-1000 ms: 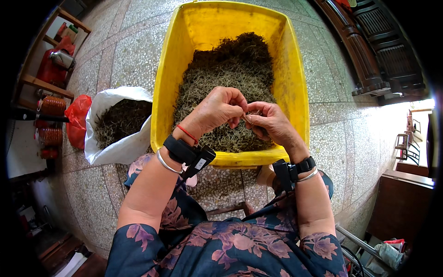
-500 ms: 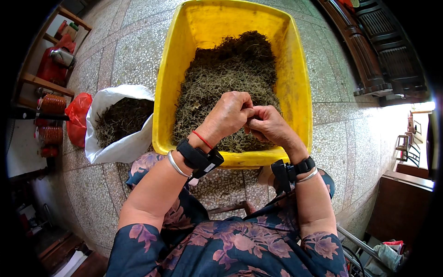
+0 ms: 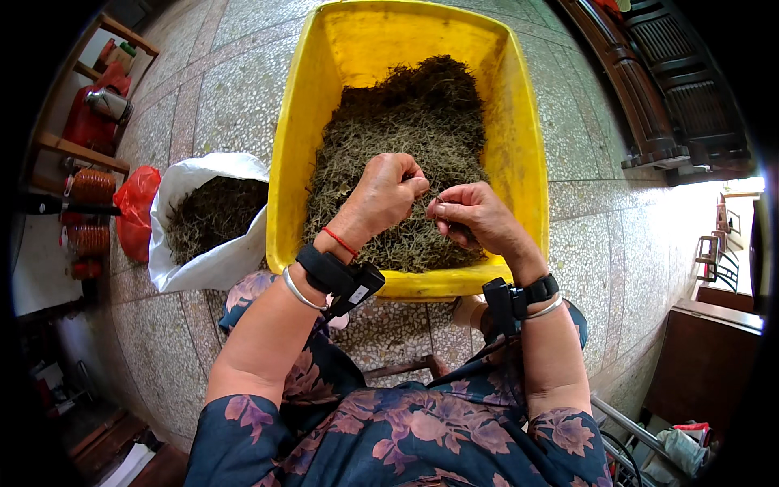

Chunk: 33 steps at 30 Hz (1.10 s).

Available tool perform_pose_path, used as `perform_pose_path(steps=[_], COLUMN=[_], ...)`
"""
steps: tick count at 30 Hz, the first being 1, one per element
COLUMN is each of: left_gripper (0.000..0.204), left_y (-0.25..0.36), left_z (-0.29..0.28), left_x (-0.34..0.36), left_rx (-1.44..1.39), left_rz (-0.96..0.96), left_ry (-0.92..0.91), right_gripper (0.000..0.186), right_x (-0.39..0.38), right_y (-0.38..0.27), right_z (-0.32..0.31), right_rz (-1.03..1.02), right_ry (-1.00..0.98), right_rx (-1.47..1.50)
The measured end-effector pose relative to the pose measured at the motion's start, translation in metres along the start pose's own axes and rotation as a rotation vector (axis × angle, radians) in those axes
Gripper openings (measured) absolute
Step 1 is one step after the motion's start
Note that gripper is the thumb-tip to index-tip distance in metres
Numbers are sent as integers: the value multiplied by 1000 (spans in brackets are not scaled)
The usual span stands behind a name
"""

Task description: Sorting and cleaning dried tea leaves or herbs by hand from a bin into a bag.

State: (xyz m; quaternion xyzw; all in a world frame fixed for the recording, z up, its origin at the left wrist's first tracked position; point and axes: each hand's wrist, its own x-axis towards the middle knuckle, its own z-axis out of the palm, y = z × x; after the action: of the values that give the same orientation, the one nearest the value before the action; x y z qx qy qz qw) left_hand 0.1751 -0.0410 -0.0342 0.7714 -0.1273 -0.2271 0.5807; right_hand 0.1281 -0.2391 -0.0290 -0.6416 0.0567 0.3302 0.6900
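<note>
A large yellow plastic tub [image 3: 286, 187] stands in front of me, holding a heap of dried, twiggy plant stems [image 3: 398, 134], darker at the far end. Over the near part of the heap, my left hand [image 3: 383, 195] is closed in a pinch; whatever its fingertips hold is too small to make out. A short gap to the right, my right hand [image 3: 480, 217] pinches a tiny dark bit of dried plant between thumb and forefinger. Both hands hover above the heap, fingertips facing each other.
Left of the tub, an open white sack [image 3: 235, 264] holds more dark dried plant, with a red plastic bag [image 3: 136, 207] beside it. Shelving with jars [image 3: 91, 185] lines the left edge. Dark wooden furniture [image 3: 649, 122] stands at the far right, a brown cabinet [image 3: 702, 357] nearer.
My hands, touching at the fingertips before, have come apart. The left has shifted to the left, and the right slightly to the right.
</note>
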Motion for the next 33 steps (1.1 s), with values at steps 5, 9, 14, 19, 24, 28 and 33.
perform_pose_path(steps=[5, 9, 14, 19, 24, 28, 33], left_gripper=[16, 16, 16, 16, 16, 14, 9], left_y=[1, 3, 1, 4, 6, -2, -8], left_z=[-12, -11, 2, -1, -9, -23, -69], left_x=[2, 0, -1, -4, -7, -10, -20], left_rx=[-321, -255, -212, -193, -191, -240, -244], left_rz=[-40, -44, -55, -27, -24, -21, 41], left_ry=[14, -73, -77, -51, 5, 30, 154], right_gripper=[17, 23, 24, 24, 23, 23, 21], right_x=[-4, -7, 2, 5, 2, 3, 4], right_y=[-1, -4, -7, -3, -5, -2, 6], right_z=[-9, 0, 15, 13, 9, 8, -4], right_rz=[164, -21, -79, -99, -70, -53, -30], right_ry=[-18, 41, -6, -2, 10, -5, 31], right_rx=[-157, 42, 91, 126, 96, 86, 76])
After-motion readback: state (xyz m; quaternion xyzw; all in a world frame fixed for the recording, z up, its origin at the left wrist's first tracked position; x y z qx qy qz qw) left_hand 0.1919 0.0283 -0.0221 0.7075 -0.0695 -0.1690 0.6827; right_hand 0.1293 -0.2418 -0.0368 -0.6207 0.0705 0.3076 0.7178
